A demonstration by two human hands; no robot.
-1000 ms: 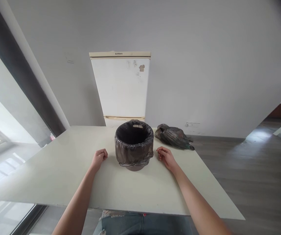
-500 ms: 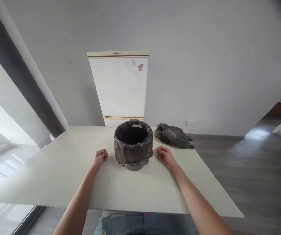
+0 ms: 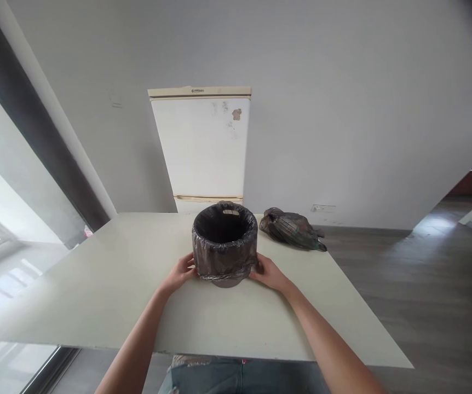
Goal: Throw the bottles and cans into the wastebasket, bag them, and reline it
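In the head view, a plain grey wall [image 3: 343, 109] rises behind a white refrigerator [image 3: 203, 148] with a cream top panel and a brown patch near the upper right of its door; grey wood-look flooring [image 3: 384, 284] spreads to the right. Before the refrigerator is a pale table [image 3: 108, 273], and on it, toward the far edge, a brown trash bin [image 3: 226, 283] stands upright between the two hands. A dark translucent liner [image 3: 223, 262] is folded over its rim and hangs down the outside, leaving the base bare. The left hand [image 3: 180, 272] meets the bin's left side with its fingers spread, thumb lowest. The right hand [image 3: 272, 273] is at the lower right side, thumb and fingers apart; whether they pinch the liner, I cannot tell. Beyond the right hand, a bunched dark plastic bag [image 3: 293, 230] lies near the table's far right corner. Torn blue jeans [image 3: 207, 377] show below the near edge.
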